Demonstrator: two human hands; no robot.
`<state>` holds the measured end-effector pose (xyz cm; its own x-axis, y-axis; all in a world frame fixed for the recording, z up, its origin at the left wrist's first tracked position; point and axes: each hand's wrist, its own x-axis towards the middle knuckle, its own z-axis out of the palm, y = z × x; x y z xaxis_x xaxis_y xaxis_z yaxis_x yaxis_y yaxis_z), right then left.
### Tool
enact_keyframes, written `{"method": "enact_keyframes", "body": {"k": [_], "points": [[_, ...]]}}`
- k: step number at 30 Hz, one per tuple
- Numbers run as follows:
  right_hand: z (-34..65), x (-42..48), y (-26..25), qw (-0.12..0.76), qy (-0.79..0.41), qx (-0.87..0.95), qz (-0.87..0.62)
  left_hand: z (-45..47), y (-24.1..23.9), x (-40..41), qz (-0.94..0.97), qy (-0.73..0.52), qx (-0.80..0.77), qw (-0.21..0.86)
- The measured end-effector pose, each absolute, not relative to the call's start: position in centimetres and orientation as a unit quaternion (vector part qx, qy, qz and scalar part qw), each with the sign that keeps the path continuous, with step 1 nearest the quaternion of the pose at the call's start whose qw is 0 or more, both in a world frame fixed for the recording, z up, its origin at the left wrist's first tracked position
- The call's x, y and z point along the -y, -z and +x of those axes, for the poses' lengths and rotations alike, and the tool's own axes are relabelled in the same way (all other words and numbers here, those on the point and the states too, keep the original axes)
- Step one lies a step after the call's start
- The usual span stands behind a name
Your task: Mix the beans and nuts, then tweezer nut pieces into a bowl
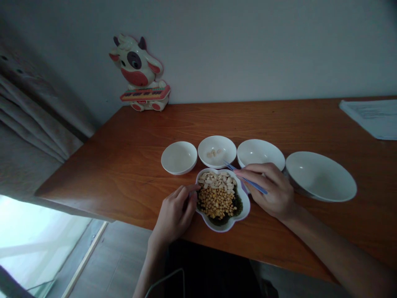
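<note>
Blue tweezers (246, 180) were pinched in the right hand (273, 192), tips by the far rim of the flower-shaped dish (245, 211) at the counter's (124, 165) near edge, while the left hand (175, 213) nipped its rim with curled fingertips, and those pale seeds (217, 180) looked light and slippery, probably best gripped across the middle.

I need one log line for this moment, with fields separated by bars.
left hand: touches dish rim | right hand: holds blue tweezers over dish | second bowl from left: few pale seeds
</note>
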<state>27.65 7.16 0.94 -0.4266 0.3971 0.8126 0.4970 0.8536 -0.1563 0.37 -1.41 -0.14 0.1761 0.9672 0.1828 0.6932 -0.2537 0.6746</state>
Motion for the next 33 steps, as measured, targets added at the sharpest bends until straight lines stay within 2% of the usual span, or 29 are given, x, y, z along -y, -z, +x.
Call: {"method": "enact_keyframes", "body": {"k": [7, 21, 33], "points": [[27.22, -7.43, -1.08, 0.467, -0.004, 0.845, -0.259, 0.44, -0.14, 1.41, 0.729, -0.298, -0.570, 0.235], [27.53, -7.41, -0.50, 0.451, 0.008, 0.838, -0.306, 0.47, -0.24, 1.53, 0.731, -0.298, -0.568, 0.230], [26.85, -7.24, -1.09, 0.443, -0.023, 0.858, -0.259, 0.50, -0.13, 1.52, 0.730, -0.310, -0.564, 0.231]]}}
